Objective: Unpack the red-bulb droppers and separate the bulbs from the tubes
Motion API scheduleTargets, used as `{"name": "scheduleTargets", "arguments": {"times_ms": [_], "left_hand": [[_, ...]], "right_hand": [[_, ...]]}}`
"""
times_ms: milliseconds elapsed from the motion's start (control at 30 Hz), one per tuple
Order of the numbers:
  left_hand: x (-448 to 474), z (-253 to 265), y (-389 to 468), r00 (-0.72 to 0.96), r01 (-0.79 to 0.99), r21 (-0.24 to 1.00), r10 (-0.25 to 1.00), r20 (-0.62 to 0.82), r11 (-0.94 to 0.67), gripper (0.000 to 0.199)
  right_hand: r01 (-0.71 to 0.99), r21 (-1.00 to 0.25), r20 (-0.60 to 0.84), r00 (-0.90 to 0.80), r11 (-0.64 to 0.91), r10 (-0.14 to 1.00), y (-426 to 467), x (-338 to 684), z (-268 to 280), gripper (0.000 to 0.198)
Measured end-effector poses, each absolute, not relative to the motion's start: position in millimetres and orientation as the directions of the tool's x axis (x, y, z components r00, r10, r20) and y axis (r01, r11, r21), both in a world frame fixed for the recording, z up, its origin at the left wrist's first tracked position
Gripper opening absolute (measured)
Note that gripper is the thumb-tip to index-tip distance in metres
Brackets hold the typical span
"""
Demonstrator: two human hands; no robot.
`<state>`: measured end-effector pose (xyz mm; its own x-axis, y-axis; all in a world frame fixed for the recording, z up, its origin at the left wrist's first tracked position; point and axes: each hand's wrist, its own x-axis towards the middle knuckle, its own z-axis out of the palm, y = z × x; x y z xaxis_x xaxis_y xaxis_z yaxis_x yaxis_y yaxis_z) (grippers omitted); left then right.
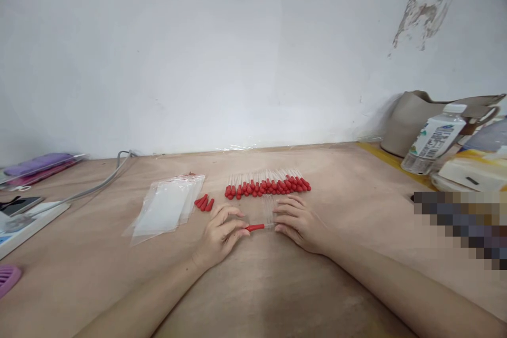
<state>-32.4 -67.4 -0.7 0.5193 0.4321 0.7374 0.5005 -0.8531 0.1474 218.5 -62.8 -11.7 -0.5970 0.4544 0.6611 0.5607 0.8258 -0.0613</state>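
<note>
My left hand [222, 233] pinches the tapered end of a red rubber bulb [256, 227] between thumb and fingers. The bulb's other end points right and meets a thin see-through tube [269, 225]. That tube's far end is at the thumb and index finger of my right hand [300, 223]. Several more see-through tubes [268, 204] lie side by side between the hands, close to my right fingertips. Behind them is a long row of droppers with red bulbs [273, 186], thin stems pointing toward the wall. Several loose red bulbs [204, 203] lie beyond my left hand.
See-through plastic bags [168, 206] lie in a stack at the left. Farther left are a grey cable [99, 185], a white board-like item [35, 224] and a purple pouch [41, 163]. A plastic bottle [433, 140] and a beige bag [407, 119] stand at the right.
</note>
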Motion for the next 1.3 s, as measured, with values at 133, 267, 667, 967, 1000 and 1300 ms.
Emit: {"name": "scheduleTargets", "arguments": {"times_ms": [133,267,667,967,1000,1300], "left_hand": [[-25.4,2.4,-68.2,0.563,0.487,0.208,0.487,0.667,-0.848,0.027],[-12.8,0.2,-64.5,0.622,0.479,0.156,0.459,0.634,-0.864,0.041],[-4.1,-6.3,-60.7,0.617,0.463,0.047,0.361,0.699,-0.885,0.019],[-2.4,-6.9,-60.1,0.656,0.442,-0.068,0.270,0.705,-0.894,0.024],[-2.1,-6.5,-60.4,0.657,0.437,-0.080,0.257,0.709,-0.896,0.022],[0.0,-2.7,-61.7,0.694,0.422,-0.197,0.176,0.698,-0.885,0.019]], "right_hand": [[0.554,-0.093,0.660,-0.588,0.827,0.468,-64.9,217.7,-10.2,0.015],[0.533,-0.085,0.686,-0.582,0.842,0.437,-65.1,216.4,-10.8,0.013],[0.510,-0.098,0.699,-0.576,0.855,0.423,-61.7,205.0,-16.2,0.022],[0.469,-0.138,0.675,-0.600,0.872,0.429,-62.5,201.5,-17.1,0.020],[0.464,-0.142,0.672,-0.603,0.874,0.429,-62.5,201.3,-16.8,0.021],[0.410,-0.164,0.669,-0.622,0.897,0.407,-60.1,199.7,-23.9,0.022]]}}
